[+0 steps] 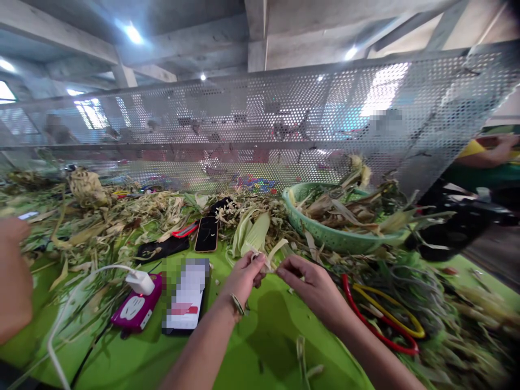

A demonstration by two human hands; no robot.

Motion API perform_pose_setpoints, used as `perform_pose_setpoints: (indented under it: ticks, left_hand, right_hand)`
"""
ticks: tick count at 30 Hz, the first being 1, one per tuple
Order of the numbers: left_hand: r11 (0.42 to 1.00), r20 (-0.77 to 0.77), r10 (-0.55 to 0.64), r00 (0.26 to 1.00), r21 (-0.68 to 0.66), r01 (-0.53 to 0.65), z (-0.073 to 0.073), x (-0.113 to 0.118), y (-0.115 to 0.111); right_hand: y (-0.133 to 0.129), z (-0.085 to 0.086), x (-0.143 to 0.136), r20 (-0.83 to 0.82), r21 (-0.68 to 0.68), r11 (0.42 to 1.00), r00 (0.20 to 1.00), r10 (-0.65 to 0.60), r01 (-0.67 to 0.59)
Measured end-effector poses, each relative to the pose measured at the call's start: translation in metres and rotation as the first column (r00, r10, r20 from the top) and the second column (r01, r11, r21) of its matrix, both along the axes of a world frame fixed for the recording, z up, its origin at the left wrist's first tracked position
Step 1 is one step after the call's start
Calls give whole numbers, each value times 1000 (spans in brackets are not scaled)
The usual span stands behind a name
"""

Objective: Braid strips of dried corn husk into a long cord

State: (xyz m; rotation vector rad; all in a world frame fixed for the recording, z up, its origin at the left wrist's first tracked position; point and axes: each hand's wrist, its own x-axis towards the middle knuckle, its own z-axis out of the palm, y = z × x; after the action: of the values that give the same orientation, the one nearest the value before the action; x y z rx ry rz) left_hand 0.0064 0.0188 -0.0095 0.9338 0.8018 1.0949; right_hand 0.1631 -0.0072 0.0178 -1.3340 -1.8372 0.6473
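Near the middle, my left hand [246,275] is closed on a small pale piece of husk [266,263]. My right hand [303,276] lies just to its right, thumb and fingers pinched at the end of the same husk. A pale strip [278,248] sticks up between the two hands. Right behind them, a bundle of light green corn husks [254,233] lies on the green table [260,346]. A bracelet is on my left wrist.
A green basket [325,235] of dry husks stands at the back right. Red and yellow loops [385,314] lie at right, two phones [206,234] and a purple power strip [136,311] at left. Another person's arm [14,281] is at far left. Perforated metal [244,119] rises behind.
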Motion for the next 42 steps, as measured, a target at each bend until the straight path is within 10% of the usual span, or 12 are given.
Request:
perform_pose_setpoints:
  ticks: [7, 15, 27, 32, 42]
  left_hand:
    - [983, -7, -181, 983, 10, 182, -5, 6, -6]
    - [962, -2, -272, 962, -8, 272, 1, 4, -11]
    - [971, 227, -162, 960, -136, 196, -6, 4, 0]
    - [981, 306, -118, 945, -112, 159, -5, 7, -2]
    - [988, 183, -114, 976, -82, 131, -10, 12, -9]
  right_hand:
    - [4, -8, -5, -492, -178, 981, 870, -22, -76]
    - [3, -14, -7, -576, -182, 983, 811, -101, -7]
    - [-2, -3, -3, -91, 264, 936, 972, -218, 235]
    - [-13, -4, -20, 98, 194, 980, 994, -55, 36]
    - [-13, -22, -31, 269, 201, 967, 940, -211, 159]
